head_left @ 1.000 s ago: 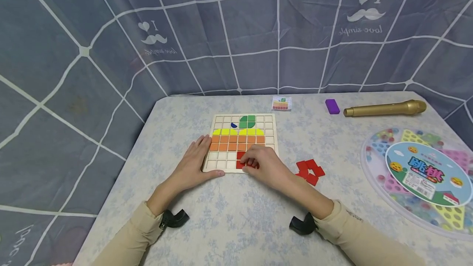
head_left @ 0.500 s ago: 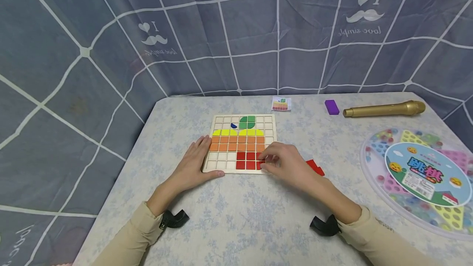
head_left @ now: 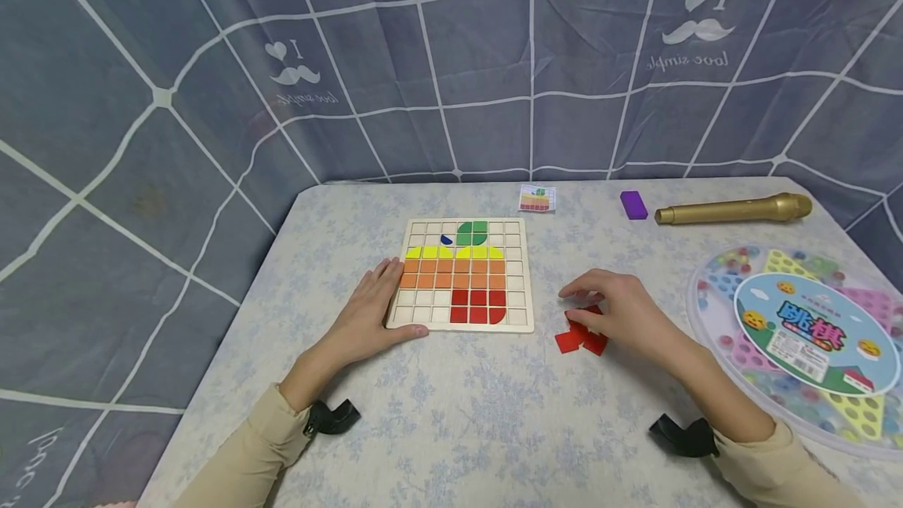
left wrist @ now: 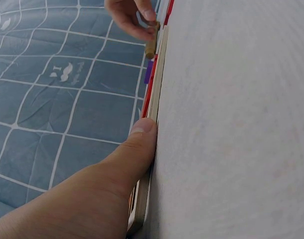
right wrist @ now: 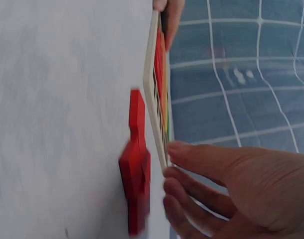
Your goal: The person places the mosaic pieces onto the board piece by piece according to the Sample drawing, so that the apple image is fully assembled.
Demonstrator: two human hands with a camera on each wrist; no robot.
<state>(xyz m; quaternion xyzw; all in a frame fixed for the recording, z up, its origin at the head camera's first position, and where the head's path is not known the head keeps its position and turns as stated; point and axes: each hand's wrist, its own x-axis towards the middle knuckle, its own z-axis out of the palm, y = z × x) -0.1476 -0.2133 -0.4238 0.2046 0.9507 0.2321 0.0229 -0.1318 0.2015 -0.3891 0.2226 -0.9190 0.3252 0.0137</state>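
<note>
A square wooden grid board (head_left: pixel 518 318) lies on the table, with green, blue, yellow, orange and red pieces in its cells. Red tiles (head_left: pixel 478 306) fill the right part of the two lower rows, one with a rounded corner. My left hand (head_left: pixel 367 308) rests at the board's front left corner, fingers along the left side. In the left wrist view the thumb (left wrist: pixel 134 152) presses the board's edge. My right hand (head_left: pixel 615 310) hovers over loose red tiles (head_left: pixel 567 342) right of the board, fingers loosely bent. The right wrist view shows its fingertips apart, nothing between them.
Behind the board lies a small picture card (head_left: pixel 537 198). A purple block (head_left: pixel 633 205) and a gold microphone (head_left: pixel 734 209) lie at the back right. A round clear game box (head_left: pixel 818 333) takes up the right side. A blue-grey curtain (head_left: pixel 487 53) hangs behind.
My right hand has left the board's lower right corner and moved right to the loose red tiles. A rounded red tile now shows in that corner. The left hand has stayed still.
</note>
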